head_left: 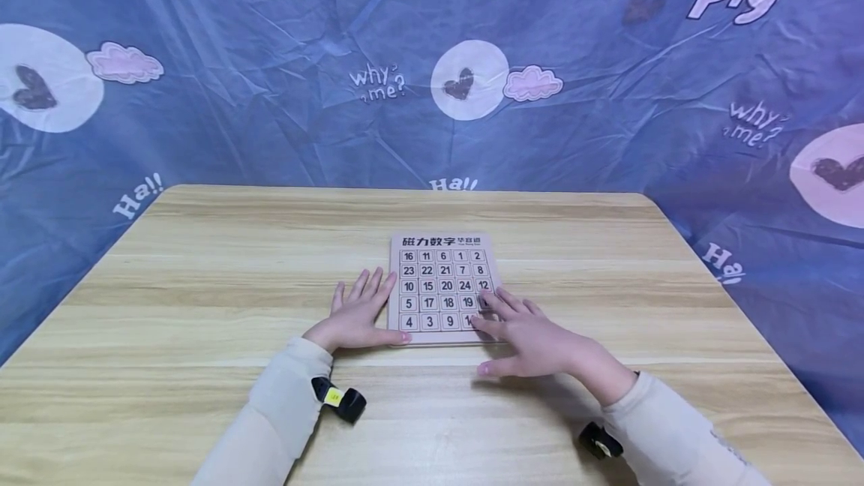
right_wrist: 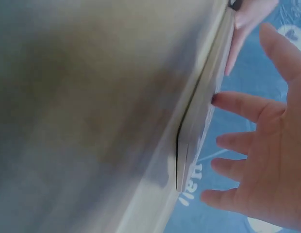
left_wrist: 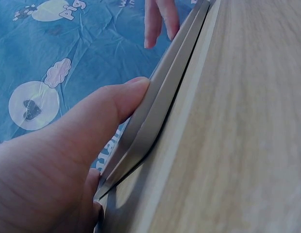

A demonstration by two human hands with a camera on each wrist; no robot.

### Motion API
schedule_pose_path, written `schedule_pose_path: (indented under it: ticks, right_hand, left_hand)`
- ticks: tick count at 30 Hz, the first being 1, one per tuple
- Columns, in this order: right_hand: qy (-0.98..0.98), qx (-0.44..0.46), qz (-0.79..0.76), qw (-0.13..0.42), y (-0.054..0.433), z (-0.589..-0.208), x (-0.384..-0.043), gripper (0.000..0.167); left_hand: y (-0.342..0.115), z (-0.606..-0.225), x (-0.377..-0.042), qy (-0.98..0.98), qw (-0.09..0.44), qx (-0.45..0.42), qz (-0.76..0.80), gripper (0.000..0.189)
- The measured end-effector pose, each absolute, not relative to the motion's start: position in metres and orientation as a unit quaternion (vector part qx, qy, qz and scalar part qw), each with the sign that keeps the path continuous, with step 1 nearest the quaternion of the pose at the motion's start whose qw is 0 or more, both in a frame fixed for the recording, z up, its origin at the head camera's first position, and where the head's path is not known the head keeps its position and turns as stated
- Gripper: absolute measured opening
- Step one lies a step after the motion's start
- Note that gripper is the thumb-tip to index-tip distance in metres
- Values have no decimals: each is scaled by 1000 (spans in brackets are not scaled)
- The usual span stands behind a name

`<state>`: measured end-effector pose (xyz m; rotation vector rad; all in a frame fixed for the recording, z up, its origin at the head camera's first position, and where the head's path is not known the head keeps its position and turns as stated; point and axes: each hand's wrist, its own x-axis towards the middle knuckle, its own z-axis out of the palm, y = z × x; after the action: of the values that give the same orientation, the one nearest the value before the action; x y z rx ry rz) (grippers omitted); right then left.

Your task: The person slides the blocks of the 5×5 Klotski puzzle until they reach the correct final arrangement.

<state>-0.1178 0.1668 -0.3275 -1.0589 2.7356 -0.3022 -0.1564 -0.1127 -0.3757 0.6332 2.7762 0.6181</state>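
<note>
Five rows of pale square tiles (head_left: 446, 270), bold black numerals, seen from the head; top row 16, 11, 6, 1, 2, dark Chinese lettering (head_left: 428, 241) above. Beige-grey board (head_left: 437, 294) lies flat on the wood-grain table (head_left: 169, 321), at 6 o'clock from view centre. Left hand (head_left: 358, 319) at the board's 8 o'clock, fingers spread, thumb at its near corner. Right hand (head_left: 533, 337) at 4 o'clock, fingers spread, hiding some corner tiles.

Left wrist: board edge-on, two layers, seam between, rounded corner; thumb tip rests on its upper edge, 11 o'clock.

Right wrist: board slim, slanting from 1 to 5 o'clock; index fingertip (right_wrist: 221, 100) touches its face, hand splayed at 3 o'clock.
</note>
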Motion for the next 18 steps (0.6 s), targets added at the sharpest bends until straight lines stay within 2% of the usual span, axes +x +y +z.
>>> schedule_pose_path:
  ticks: [10,18]
  right_hand:
    - [946,-294,-97,95,172,-331,-148,84]
    - [951,-277,-86,110,170,-334,-156,84]
  left_hand:
    - [-113,-378,-157,949,113,216,202,105]
    - [-113,-376,-156,948,111,215,207,105]
